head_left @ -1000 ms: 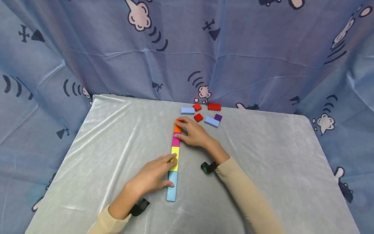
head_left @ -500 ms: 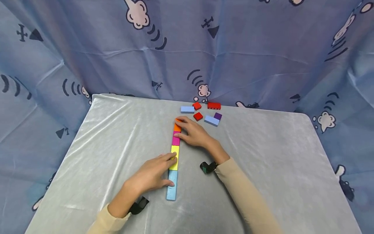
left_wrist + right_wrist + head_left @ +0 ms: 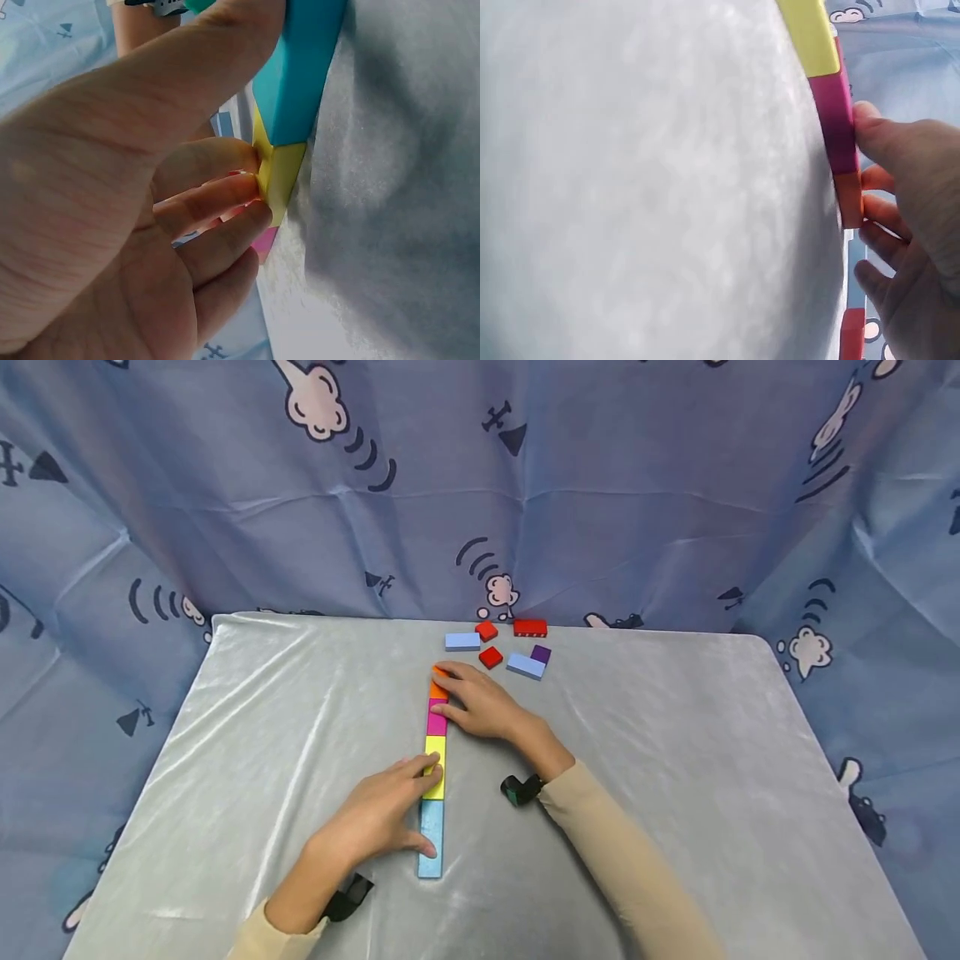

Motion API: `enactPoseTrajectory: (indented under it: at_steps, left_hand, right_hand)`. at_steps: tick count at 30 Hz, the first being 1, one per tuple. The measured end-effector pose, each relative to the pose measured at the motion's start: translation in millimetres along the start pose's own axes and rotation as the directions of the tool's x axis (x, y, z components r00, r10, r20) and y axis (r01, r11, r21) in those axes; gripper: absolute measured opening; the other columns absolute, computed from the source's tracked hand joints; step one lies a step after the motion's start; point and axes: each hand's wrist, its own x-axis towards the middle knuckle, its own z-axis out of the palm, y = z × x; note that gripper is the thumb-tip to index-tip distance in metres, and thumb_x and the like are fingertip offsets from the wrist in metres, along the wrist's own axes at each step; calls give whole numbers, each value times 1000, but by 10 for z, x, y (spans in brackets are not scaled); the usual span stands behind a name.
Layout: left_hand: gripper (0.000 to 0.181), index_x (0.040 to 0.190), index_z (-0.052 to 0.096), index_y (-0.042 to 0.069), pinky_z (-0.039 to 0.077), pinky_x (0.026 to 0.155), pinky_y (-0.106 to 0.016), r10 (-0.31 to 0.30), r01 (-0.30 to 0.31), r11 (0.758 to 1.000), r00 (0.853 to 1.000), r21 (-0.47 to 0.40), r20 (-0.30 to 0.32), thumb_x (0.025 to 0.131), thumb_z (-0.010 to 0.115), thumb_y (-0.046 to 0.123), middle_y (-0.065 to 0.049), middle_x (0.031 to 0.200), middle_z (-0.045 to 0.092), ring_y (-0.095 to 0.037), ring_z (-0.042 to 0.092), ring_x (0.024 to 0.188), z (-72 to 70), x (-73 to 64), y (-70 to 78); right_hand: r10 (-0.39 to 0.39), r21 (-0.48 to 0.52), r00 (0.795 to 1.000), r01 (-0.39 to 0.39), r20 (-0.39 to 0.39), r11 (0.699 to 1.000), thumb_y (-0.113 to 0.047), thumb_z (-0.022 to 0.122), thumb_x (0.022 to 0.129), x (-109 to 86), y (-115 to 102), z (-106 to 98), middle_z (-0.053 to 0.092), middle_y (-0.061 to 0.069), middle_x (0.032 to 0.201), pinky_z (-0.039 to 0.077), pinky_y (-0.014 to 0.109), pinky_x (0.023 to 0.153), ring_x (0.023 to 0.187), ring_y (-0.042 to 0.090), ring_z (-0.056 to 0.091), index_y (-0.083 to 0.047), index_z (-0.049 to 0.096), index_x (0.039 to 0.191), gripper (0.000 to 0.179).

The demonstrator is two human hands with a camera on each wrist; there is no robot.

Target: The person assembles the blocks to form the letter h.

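Note:
A straight row of blocks lies on the cloth in the head view: light blue point(image 3: 431, 827), yellow point(image 3: 435, 743), magenta point(image 3: 436, 725) and orange point(image 3: 438, 689), end to end. My left hand point(image 3: 378, 814) lies along the near half; its fingers touch the yellow block and its thumb rests on the light blue one. My right hand point(image 3: 483, 702) is at the far end, fingertips on the orange block and thumb on the magenta one. In the right wrist view the thumb touches the magenta block point(image 3: 834, 124), while fingers reach the orange block point(image 3: 848, 201).
Beyond the row sit loose blocks: two pale blue blocks point(image 3: 462, 642), point(image 3: 525, 667), two small red blocks point(image 3: 486, 631), point(image 3: 491, 657), a longer red block point(image 3: 530, 627) and a purple block point(image 3: 541, 653). A patterned curtain point(image 3: 420, 527) hangs behind the cloth-covered table point(image 3: 637, 735).
The head view has shifted, so the scene appears slightly further left. My left thumb has slid a little toward the near end of the light blue block. The right hand stays in place on the row.

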Motion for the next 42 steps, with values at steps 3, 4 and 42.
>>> enactPoseTrajectory:
  at_steps: [3, 4, 42]
  left_hand:
    - [100, 151, 57, 3, 42, 126, -48, -15, 15, 1000, 1000, -12, -1, 69, 99, 41, -11, 166, 47, -33, 49, 151, 11, -12, -12]
    - [100, 151, 57, 3, 41, 127, -47, -10, 10, 1000, 1000, -17, -1, 69, 99, 40, -11, 166, 47, -32, 49, 152, 14, -10, -14]
    - [96, 151, 59, 9, 46, 123, -49, 19, -19, 1000, 1000, 9, -5, 69, 99, 41, -12, 162, 50, -34, 55, 145, 3, -12, -85]
  right_hand:
    - [10, 3, 1000, -10, 25, 1000, -37, 66, 105, 0, -43, -7, 37, 12, 171, 30, 49, 134, 160, 31, 35, -8, 43, 161, 68]
    - [14, 3, 999, -14, 34, 1000, -37, 66, 105, -8, -52, -12, 36, 13, 172, 29, 49, 134, 161, 31, 34, -7, 43, 161, 68]
    - [169, 115, 973, -152, -155, 982, -27, 66, 105, -205, 81, -475, 66, 16, 137, 54, 52, 114, 128, 33, 63, -4, 69, 138, 41]
